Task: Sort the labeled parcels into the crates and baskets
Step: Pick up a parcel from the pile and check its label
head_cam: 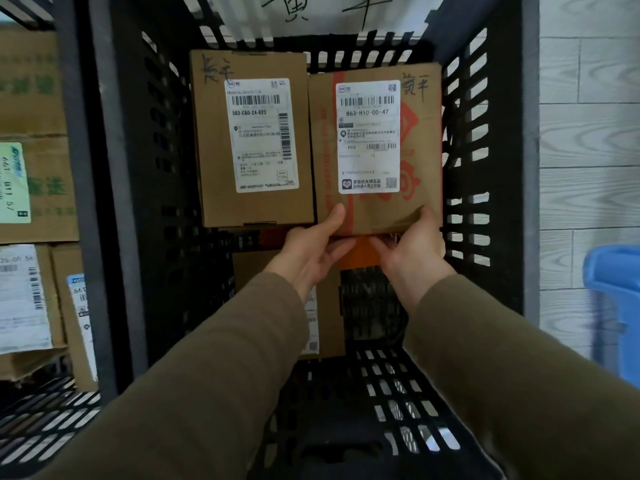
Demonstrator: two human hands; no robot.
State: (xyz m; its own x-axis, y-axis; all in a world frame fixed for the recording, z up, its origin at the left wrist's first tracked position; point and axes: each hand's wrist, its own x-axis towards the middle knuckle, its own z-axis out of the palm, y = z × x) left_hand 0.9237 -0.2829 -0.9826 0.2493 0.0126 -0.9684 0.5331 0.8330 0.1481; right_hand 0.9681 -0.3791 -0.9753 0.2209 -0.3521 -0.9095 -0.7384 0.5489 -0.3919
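Observation:
A brown cardboard parcel with red print and a white label reading 863-H10-00-47 is inside the black slotted crate, at its far right. My left hand and my right hand both grip its near edge, thumbs on top and fingers underneath. A second labeled parcel, 383-C60-24-823, lies beside it on the left, their sides touching. A third parcel sits lower in the crate, mostly hidden by my left arm. An orange item shows just under the held parcel.
A paper sign with handwritten characters hangs on the crate's far wall. Stacked cardboard boxes with labels fill the shelf to the left. A blue plastic bin stands at the right, in front of a grey wood-pattern wall.

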